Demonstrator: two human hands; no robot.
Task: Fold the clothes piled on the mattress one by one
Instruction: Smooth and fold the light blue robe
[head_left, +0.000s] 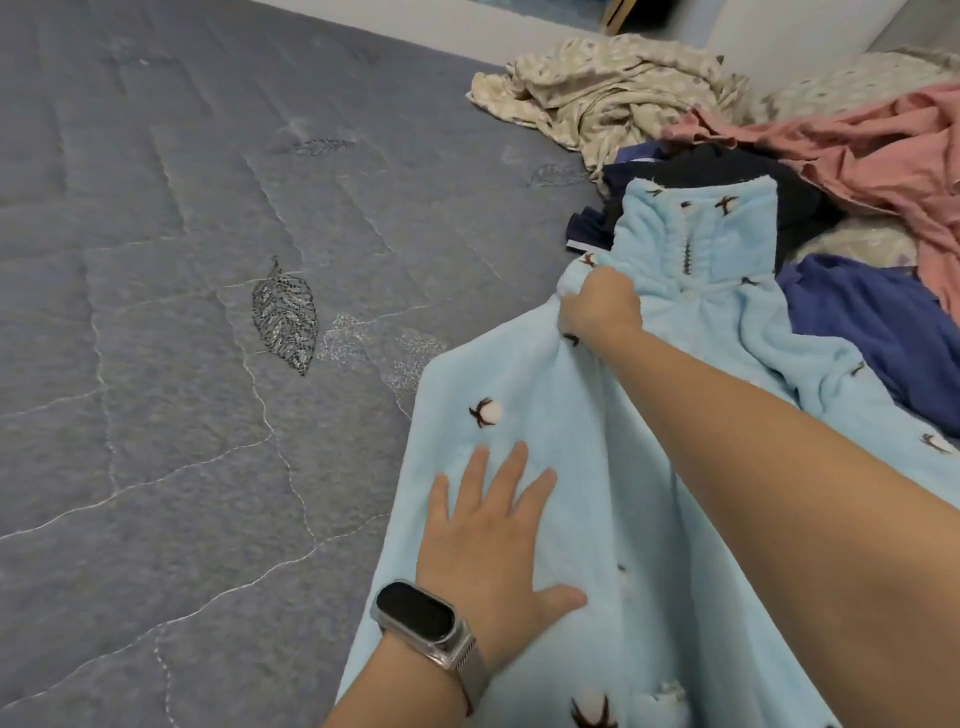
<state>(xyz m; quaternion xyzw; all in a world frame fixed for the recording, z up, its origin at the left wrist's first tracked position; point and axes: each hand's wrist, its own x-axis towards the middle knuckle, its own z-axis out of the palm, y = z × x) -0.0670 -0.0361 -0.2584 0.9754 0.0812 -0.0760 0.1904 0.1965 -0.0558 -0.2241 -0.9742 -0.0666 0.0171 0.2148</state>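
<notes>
Left hand (493, 540): fingers spread, flat on light-blue fleece garment (597, 519), pressing its lower body to the grey quilted mattress (182, 312); right hand (600, 306): bunching fabric at the garment's shoulder, beside the zipped collar; garment likely soft, thick, limp, light, best held at shoulders or hem; open mattress lies leftward; unfolded pile (779, 140) crowds the right edge.

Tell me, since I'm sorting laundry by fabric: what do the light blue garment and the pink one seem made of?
Light blue garment: looks like plush fleece, matte and fuzzy, with a soft nap and thick rounded folds. Pink garment: seems a thin woven or jersey cloth, matte, falling in fine sharp creases; the exact fibre can't be told.
</notes>
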